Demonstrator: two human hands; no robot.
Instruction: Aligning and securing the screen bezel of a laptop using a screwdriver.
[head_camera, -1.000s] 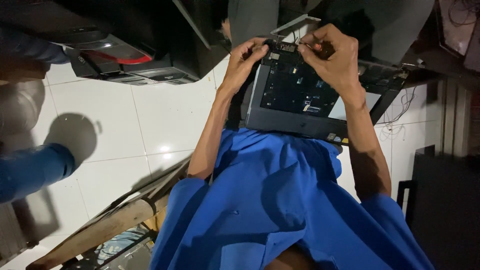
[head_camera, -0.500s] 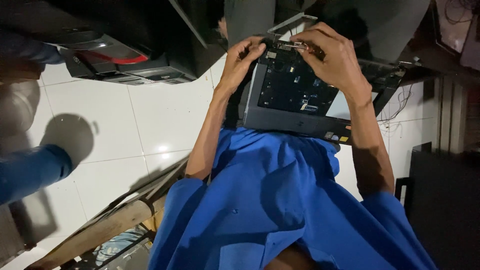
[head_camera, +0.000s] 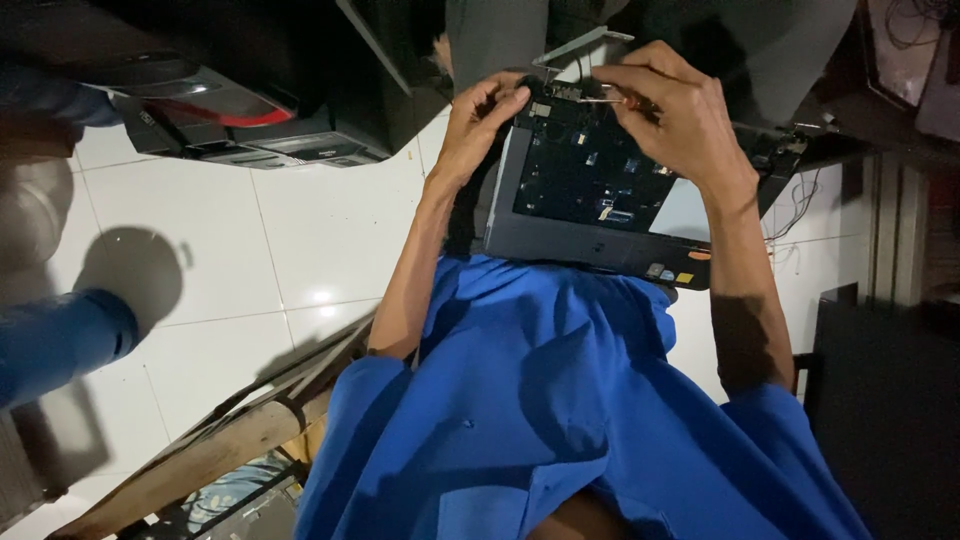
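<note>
right hand (head_camera: 680, 115) holds screwdriver (head_camera: 600, 97)

Repair workshop: opened laptop (head_camera: 590, 190), printer (head_camera: 250, 125)

Bright blue shirt (head_camera: 560, 400); dark grey opened laptop (head_camera: 590, 215) with black interior; glossy white tiled floor (head_camera: 330, 230); black case (head_camera: 250, 130) with a red stripe; brown wooden plank (head_camera: 200, 460).
</note>
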